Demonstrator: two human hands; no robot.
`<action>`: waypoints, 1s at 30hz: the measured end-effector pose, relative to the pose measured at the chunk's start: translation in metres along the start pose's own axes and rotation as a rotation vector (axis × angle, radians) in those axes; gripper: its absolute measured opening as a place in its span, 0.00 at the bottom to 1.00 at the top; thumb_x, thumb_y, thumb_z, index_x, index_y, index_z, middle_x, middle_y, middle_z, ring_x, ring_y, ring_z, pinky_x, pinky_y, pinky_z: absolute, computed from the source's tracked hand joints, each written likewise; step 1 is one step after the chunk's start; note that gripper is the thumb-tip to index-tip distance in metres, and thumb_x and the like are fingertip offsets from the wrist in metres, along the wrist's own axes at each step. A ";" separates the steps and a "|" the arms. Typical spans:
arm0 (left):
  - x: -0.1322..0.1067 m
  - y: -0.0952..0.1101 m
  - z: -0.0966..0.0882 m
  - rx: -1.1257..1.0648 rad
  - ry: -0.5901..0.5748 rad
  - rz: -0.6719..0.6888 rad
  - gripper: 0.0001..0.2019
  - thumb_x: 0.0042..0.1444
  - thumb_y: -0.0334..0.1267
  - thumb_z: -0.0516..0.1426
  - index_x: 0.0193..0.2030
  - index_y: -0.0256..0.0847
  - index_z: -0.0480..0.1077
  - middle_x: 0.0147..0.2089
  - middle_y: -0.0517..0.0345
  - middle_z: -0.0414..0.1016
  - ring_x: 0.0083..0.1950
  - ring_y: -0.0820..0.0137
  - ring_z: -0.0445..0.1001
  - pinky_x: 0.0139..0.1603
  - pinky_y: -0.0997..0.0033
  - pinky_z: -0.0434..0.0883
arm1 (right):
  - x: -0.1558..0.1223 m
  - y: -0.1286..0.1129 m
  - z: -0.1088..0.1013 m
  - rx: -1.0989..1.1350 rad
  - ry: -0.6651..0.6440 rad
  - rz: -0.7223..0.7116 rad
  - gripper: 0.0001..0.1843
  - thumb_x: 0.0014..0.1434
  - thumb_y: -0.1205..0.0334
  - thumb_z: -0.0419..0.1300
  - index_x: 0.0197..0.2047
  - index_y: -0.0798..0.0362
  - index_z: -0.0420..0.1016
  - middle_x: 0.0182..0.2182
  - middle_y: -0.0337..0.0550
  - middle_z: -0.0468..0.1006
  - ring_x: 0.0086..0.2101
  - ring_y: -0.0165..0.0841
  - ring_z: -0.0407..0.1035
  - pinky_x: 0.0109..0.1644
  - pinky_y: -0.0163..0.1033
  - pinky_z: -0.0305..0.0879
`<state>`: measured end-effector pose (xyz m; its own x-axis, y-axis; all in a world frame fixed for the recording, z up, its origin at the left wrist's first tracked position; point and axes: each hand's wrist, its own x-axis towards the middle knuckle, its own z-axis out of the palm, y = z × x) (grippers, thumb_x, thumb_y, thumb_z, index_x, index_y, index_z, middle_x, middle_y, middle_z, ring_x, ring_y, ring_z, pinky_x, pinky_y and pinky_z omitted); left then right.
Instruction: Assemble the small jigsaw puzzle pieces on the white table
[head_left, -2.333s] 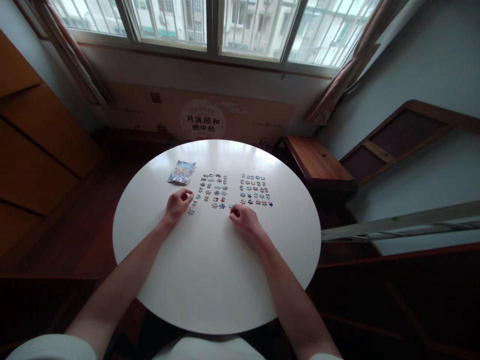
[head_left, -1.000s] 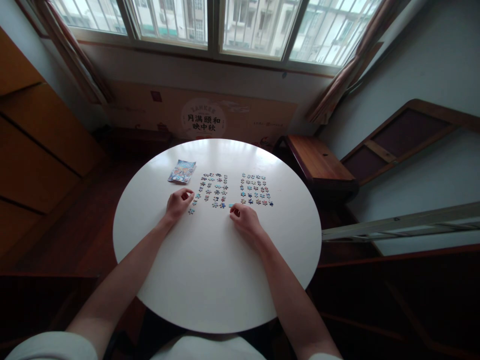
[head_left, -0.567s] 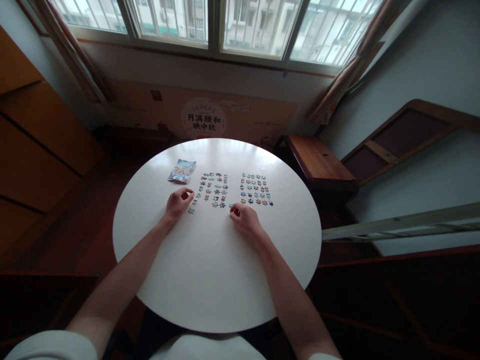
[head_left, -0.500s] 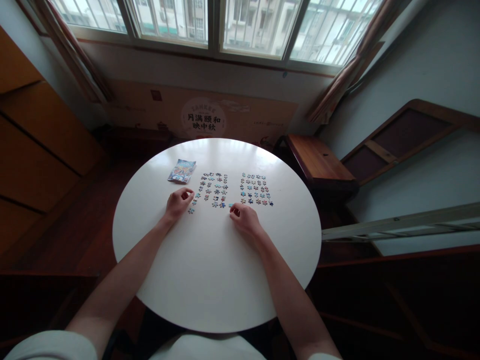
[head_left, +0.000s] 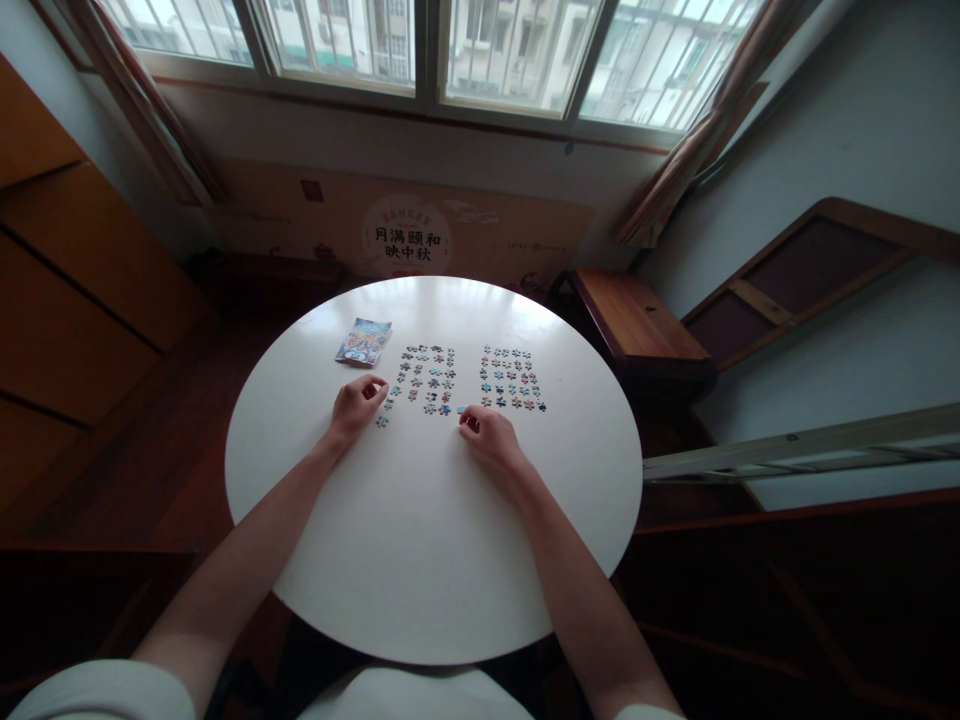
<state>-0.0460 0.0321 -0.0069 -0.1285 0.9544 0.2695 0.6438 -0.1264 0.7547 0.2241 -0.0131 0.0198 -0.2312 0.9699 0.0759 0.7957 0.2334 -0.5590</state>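
Note:
My left hand [head_left: 360,402] rests on the table with its fingers curled into a pinch, beside the left edge of a group of loose jigsaw puzzle pieces [head_left: 435,383]. Whatever its fingertips hold, if anything, is too small to make out. A single piece [head_left: 382,422] lies just below those fingertips. My right hand [head_left: 486,432] is closed, thumb and fingers together at a bluish puzzle piece [head_left: 461,410] between the two groups. A second group of puzzle pieces [head_left: 512,377] is laid out in rows beyond this hand. Most pieces lie apart from one another.
A colourful printed packet [head_left: 364,342] lies at the back left of the round white table [head_left: 420,560]. Behind the table are a low wall with a printed banner [head_left: 480,235] and a window. A wooden stool-like table [head_left: 637,315] stands at the back right.

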 end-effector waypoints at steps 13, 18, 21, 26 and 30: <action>0.000 -0.001 0.000 0.000 -0.004 0.006 0.13 0.52 0.46 0.57 0.34 0.39 0.75 0.23 0.60 0.70 0.23 0.73 0.66 0.27 0.75 0.62 | 0.000 0.000 0.000 0.005 0.004 -0.003 0.07 0.53 0.66 0.56 0.33 0.50 0.75 0.28 0.38 0.76 0.29 0.29 0.66 0.33 0.33 0.54; 0.000 -0.001 -0.001 0.003 -0.004 0.003 0.13 0.52 0.47 0.57 0.34 0.39 0.75 0.23 0.60 0.70 0.24 0.73 0.66 0.27 0.75 0.62 | 0.000 0.001 0.001 0.006 0.003 -0.003 0.07 0.53 0.66 0.55 0.33 0.50 0.74 0.28 0.37 0.76 0.29 0.29 0.66 0.33 0.33 0.54; 0.000 -0.001 0.000 0.006 -0.002 0.003 0.13 0.52 0.47 0.57 0.34 0.39 0.75 0.23 0.60 0.70 0.24 0.73 0.66 0.27 0.75 0.62 | 0.000 0.000 0.000 0.007 -0.001 -0.002 0.07 0.53 0.65 0.55 0.34 0.50 0.74 0.28 0.38 0.76 0.29 0.29 0.66 0.33 0.33 0.54; 0.000 -0.001 0.000 0.011 -0.002 -0.002 0.13 0.52 0.47 0.57 0.34 0.39 0.75 0.23 0.60 0.70 0.24 0.73 0.66 0.27 0.75 0.62 | 0.000 0.001 0.001 0.004 0.005 -0.008 0.07 0.53 0.66 0.55 0.33 0.50 0.75 0.28 0.37 0.76 0.29 0.29 0.66 0.33 0.33 0.53; 0.000 0.000 0.000 0.015 -0.008 -0.006 0.14 0.52 0.47 0.57 0.34 0.38 0.75 0.23 0.60 0.70 0.24 0.73 0.66 0.27 0.75 0.62 | 0.001 0.002 0.001 0.005 0.006 -0.008 0.07 0.53 0.66 0.55 0.34 0.50 0.75 0.28 0.37 0.76 0.29 0.29 0.66 0.33 0.33 0.53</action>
<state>-0.0464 0.0321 -0.0068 -0.1265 0.9572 0.2604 0.6540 -0.1168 0.7474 0.2247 -0.0120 0.0176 -0.2336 0.9686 0.0855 0.7910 0.2404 -0.5626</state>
